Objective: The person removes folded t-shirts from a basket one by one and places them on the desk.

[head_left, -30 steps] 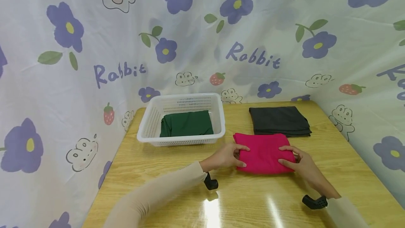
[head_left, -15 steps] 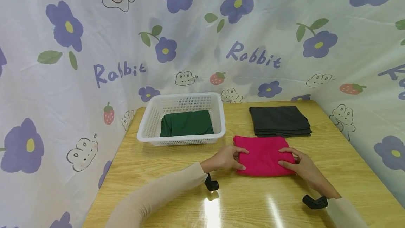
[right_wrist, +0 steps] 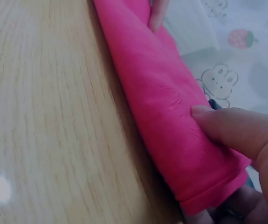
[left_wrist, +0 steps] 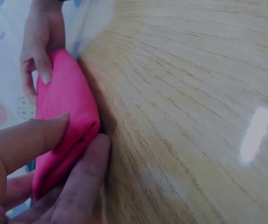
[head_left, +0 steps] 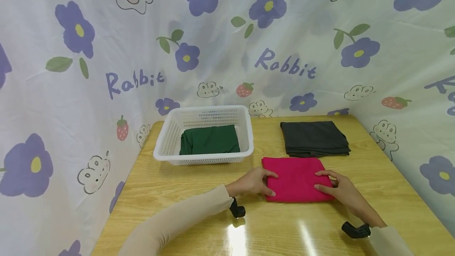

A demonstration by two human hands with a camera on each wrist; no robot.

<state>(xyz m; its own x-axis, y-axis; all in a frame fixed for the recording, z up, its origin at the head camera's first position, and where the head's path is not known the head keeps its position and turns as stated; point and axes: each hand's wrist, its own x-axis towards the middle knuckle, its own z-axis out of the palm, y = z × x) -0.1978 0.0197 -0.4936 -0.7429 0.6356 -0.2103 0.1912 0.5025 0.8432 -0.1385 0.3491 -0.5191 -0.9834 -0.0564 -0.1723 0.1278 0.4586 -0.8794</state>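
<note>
A bright pink folded cloth lies low over the table, right of centre, pinched at both ends. My left hand grips its left end; in the left wrist view the thumb presses on top and fingers reach beneath the layered edge. At the other end my right hand holds on likewise, its thumb on the upper face and its fingers partly hidden under the fabric. Just behind the pink cloth is a folded dark grey cloth.
A white perforated plastic basket stands at the back left with a folded dark green cloth inside. The wooden table reaches back to a hanging printed curtain, which also closes in both sides.
The pink cloth has slid a little toward me, away from the dark grey cloth, with both hands keeping their grip. Its top looks smoother than before.
</note>
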